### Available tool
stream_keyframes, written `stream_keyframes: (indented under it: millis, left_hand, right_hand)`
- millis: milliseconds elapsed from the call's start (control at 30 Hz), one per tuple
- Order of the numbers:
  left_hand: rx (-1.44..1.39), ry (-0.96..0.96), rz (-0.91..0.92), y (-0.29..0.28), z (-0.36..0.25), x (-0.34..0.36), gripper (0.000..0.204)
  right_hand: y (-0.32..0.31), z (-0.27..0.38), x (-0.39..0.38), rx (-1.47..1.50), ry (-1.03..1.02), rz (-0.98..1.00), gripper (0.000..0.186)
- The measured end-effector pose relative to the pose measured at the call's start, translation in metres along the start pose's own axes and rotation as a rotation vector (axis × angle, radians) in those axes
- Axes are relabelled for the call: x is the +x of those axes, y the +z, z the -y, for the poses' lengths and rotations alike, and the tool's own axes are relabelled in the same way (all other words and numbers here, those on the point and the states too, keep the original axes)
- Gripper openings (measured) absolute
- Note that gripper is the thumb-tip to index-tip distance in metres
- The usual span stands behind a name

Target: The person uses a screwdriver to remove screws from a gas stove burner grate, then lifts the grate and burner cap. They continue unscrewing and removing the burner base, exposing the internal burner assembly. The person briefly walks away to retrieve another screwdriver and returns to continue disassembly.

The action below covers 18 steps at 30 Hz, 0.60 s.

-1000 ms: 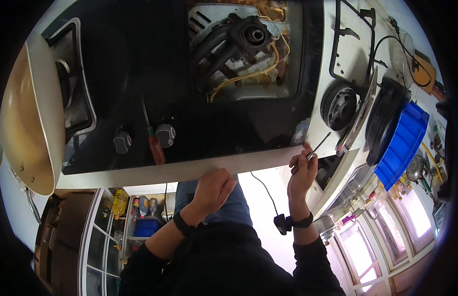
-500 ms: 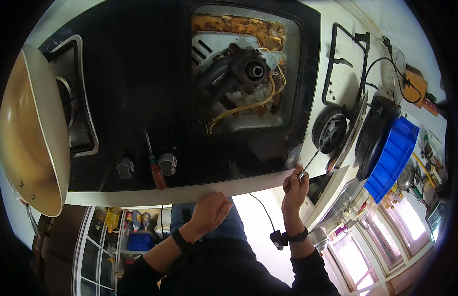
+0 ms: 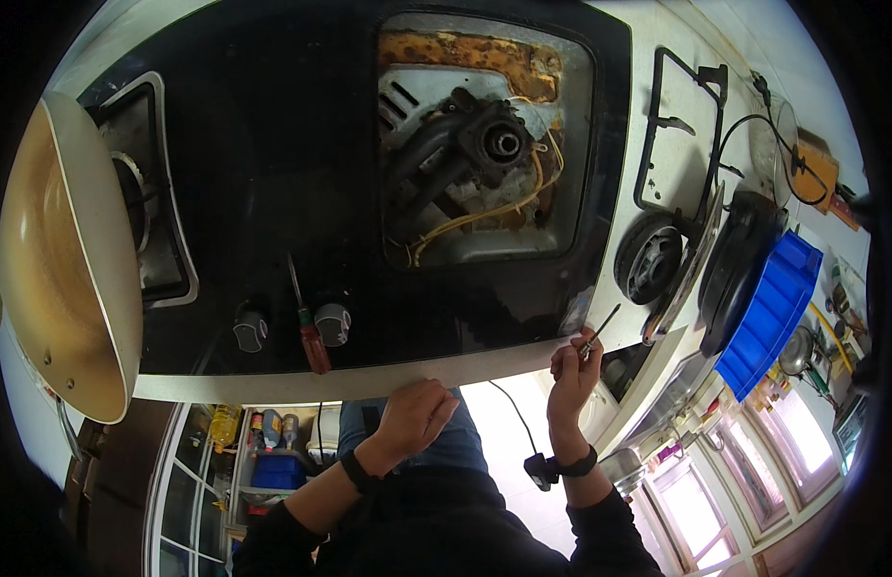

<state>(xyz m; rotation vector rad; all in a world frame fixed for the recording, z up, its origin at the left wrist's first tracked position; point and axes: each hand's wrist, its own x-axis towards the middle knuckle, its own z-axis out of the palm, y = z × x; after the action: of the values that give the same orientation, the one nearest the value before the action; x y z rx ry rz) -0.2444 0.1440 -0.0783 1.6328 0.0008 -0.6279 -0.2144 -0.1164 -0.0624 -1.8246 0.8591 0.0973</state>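
Note:
My left hand [image 3: 414, 418] is closed into a loose fist at the front edge of the counter; its curled fingers hide whatever may be inside. Further right, by the front corner of the black glass cooktop [image 3: 273, 173], my right hand [image 3: 571, 377] pinches a thin metal rod [image 3: 606, 325] with a silvery lower end, its dark tip pointing up and away. On the cooktop a red-and-green-handled screwdriver [image 3: 312, 341] lies between two grey control knobs, a left one [image 3: 250, 332] and a right one [image 3: 333, 325]. Beyond, the exposed burner [image 3: 494, 142] sits in an uncovered, rusty well with yellow wires [image 3: 475, 219].
A cream frying pan [image 3: 76, 260] stands over the left burner. Right of the cooktop lie a black pan support [image 3: 648, 139], a round burner part [image 3: 648, 260], a dark pan [image 3: 739, 260] and a blue plastic tray [image 3: 771, 313]. Below the counter are shelves with bottles [image 3: 272, 428].
My right hand has shifted slightly, and the rod's tip now stands a little lower, away from the round burner part. The left hand stays closed in about the same place.

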Motion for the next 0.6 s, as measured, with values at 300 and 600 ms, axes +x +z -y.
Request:
stream_keyframes:
  millis: [300, 600]
  left_hand:
    - [0.018, -0.010, 0.013, -0.001, -0.004, 0.000, 0.023]
    - [0.035, -0.084, 0.032, 0.000, -0.003, -0.001, 0.023]
  right_hand:
    - [0.000, -0.001, -0.002, -0.017, -0.023, -0.004, 0.034]
    - [-0.019, 0.027, 0.011, -0.325, -0.354, 0.074, 0.039]
